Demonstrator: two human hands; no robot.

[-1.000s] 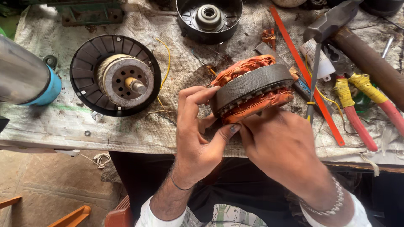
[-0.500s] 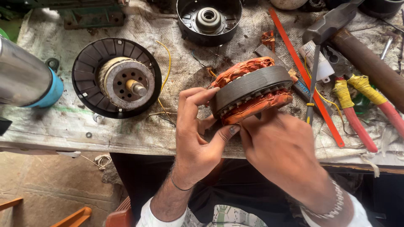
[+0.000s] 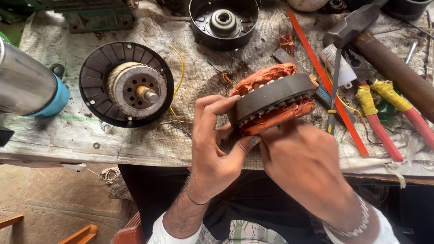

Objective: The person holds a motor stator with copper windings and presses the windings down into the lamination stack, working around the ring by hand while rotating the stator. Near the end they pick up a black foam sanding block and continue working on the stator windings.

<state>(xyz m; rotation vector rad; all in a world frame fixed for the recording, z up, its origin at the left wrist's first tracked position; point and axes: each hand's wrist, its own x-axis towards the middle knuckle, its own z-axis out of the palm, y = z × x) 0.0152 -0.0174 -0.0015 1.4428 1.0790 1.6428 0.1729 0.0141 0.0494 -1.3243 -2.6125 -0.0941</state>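
A round motor stator with a dark grey laminated steel ring and orange-taped copper windings (image 3: 272,99) is held just right of the frame's centre, tilted so its right edge sits higher, above the near edge of the cloth-covered bench (image 3: 135,140). The left hand (image 3: 214,151) curls around the stator's left rim: its fingers (image 3: 216,105) are bent over the top of the ring and the thumb presses up toward the underside, so the grip is narrow and closed on the stator. The right hand (image 3: 305,162) supports it from below, its fingertips hidden under the windings, so how far they spread cannot be told.

On the bench at centre left lies a black finned rotor disc with a pale core and short steel shaft (image 3: 126,86). A black round motor end cover with a central bearing (image 3: 223,22) sits at top centre. Red-handled pliers with yellow tape (image 3: 375,122) lie at the right, beside a long orange hacksaw blade (image 3: 325,81).
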